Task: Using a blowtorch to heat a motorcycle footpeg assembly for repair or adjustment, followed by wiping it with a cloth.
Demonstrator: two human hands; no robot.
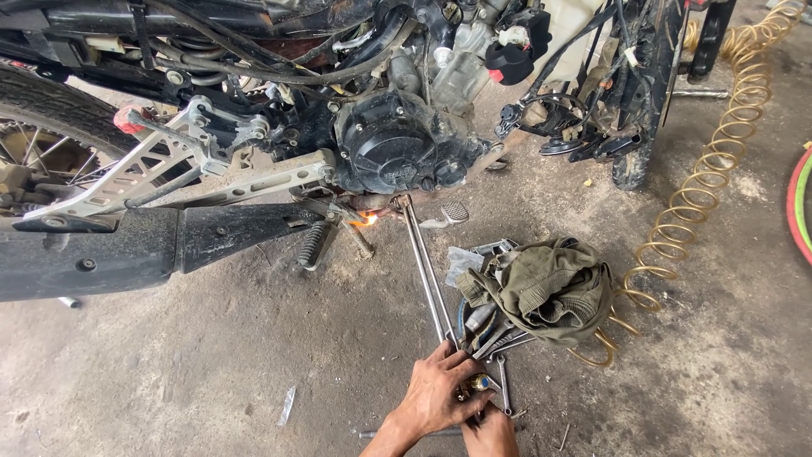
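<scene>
Gripping torch valve with my left hand; right hand clenched beneath, contents unclear. Torch tubes run 12 o'clock; rag crowds 1 o'clock; bare floor at 9.

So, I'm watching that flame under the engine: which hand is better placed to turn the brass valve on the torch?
Probably the left hand: its fingers lie right against the brass valve. The right hand sits lower, behind the valve and partly out of frame.
</scene>
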